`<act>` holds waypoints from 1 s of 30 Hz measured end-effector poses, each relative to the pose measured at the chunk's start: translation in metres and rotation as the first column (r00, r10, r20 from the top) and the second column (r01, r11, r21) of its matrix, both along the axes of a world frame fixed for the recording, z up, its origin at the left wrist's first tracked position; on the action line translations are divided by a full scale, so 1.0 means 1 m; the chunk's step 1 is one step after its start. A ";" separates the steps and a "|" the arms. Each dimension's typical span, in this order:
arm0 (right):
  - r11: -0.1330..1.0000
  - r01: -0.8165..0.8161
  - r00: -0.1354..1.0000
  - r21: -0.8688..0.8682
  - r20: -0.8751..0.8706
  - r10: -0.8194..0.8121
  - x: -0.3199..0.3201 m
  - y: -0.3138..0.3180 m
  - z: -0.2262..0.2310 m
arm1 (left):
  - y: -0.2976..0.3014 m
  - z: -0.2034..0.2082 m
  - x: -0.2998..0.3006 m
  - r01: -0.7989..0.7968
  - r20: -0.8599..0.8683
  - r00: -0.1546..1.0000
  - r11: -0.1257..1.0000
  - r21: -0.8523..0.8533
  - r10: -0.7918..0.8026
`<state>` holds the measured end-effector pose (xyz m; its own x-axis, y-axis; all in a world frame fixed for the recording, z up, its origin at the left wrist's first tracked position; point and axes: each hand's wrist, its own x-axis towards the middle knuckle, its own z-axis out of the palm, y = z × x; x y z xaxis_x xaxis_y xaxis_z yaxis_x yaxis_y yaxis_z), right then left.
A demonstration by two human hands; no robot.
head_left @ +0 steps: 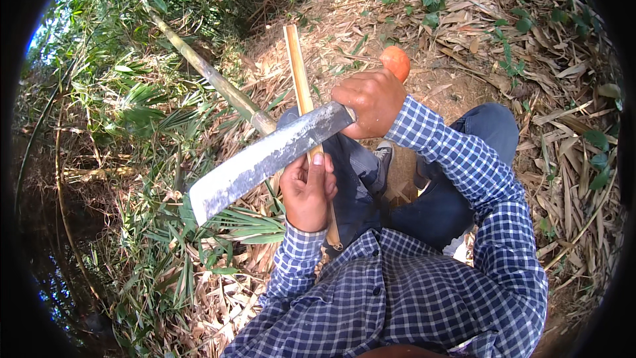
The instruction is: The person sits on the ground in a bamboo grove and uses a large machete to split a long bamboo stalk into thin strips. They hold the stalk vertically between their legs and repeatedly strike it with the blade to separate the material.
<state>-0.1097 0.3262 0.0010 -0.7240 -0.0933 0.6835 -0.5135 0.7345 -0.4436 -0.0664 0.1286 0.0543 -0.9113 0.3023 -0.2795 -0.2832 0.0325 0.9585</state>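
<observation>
My right hand point(372, 102) is closed around the handle of a machete, whose rounded orange end sticks out beyond my fist. The broad grey machete blade point(271, 159) slants down to the left, its wide tip at the far left. Beneath the blade runs a split bamboo strip point(298, 69), pale inside, reaching away from me. My left hand point(309, 189) grips that strip just below the blade, thumb on top. The strip's lower end shows past my left wrist, by my lap. Where blade and strip cross, I cannot tell whether they touch.
A long bamboo pole point(205, 73) slants from the upper left toward my knee. Dry leaves point(563, 86) cover the ground on the right. Green palm fronds point(245, 225) lie left of my left arm. Dark water or shade point(63, 272) fills the lower left. My bent legs point(430, 212) are beneath my arms.
</observation>
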 end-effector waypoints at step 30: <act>0.999 0.033 0.996 -0.040 0.087 -0.029 -0.006 0.009 -0.008 | -0.007 -0.003 0.005 -0.002 0.092 0.996 0.994 0.107 -0.008</act>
<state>-0.1157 0.3354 -0.0065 -0.7825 -0.0428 0.6211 -0.4492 0.7296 -0.5156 -0.0613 0.1215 0.0513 -0.8820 0.3378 -0.3285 -0.3707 -0.0673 0.9263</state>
